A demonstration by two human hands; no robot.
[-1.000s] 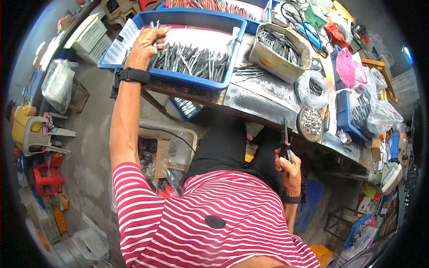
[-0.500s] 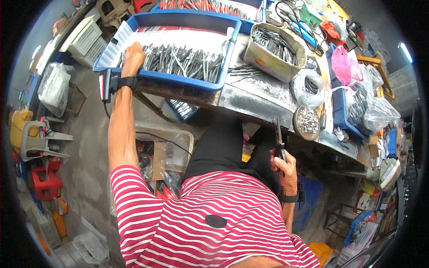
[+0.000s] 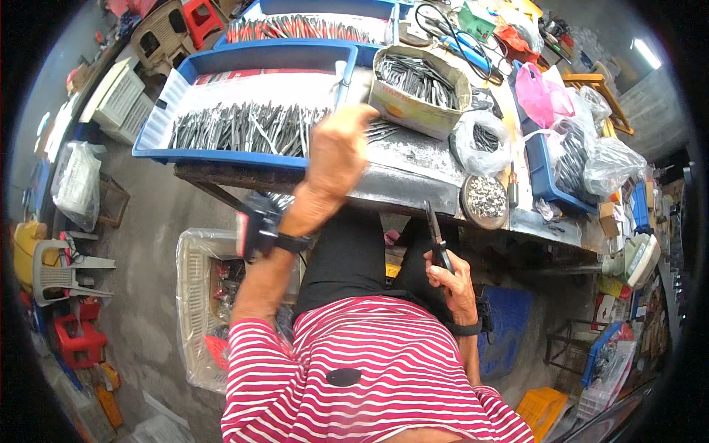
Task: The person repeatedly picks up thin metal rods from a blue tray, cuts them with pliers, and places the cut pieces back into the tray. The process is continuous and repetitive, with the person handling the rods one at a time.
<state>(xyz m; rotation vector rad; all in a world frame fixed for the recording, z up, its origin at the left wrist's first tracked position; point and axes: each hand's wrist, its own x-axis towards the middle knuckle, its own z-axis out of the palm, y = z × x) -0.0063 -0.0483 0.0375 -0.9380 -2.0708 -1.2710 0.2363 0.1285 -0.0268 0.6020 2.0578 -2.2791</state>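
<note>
A round cardboard tub (image 3: 418, 90) of dark metal tools is sitting on the table (image 3: 413, 173), beside two clear bags (image 3: 478, 140) and a pink one (image 3: 538, 96). The left hand (image 3: 336, 151) is hanging blurred, loosely curled and holding nothing, beside one blue tray (image 3: 221, 156). The right hand (image 3: 447, 275) is clasping one pair of pliers (image 3: 436, 236) upright below the table's edge.

blue tray (image 3: 221, 156), red-white striped shirt (image 3: 369, 369)
</note>
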